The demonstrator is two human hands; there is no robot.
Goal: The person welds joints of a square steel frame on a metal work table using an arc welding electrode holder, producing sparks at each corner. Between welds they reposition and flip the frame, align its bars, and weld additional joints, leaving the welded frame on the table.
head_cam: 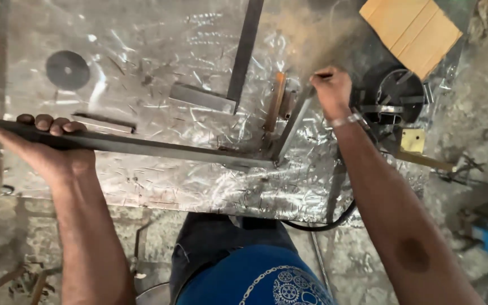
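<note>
A long dark metal bar (159,148) lies across a scratched steel worktable (159,62). My left hand (46,148) grips it from below near its left end, fingers curled over the top. The bar's right end meets a shorter bar (292,125) at a corner. My right hand (331,89) is closed around the far end of that shorter bar. A metal bracelet sits on my right wrist.
A flat metal square (221,99) lies on the table's middle, a grey grinding disc (67,70) at the far left. A cardboard sheet (410,31) sits at the top right, a dark round tool (393,93) right of my right hand. A black cable (323,225) hangs below the table edge.
</note>
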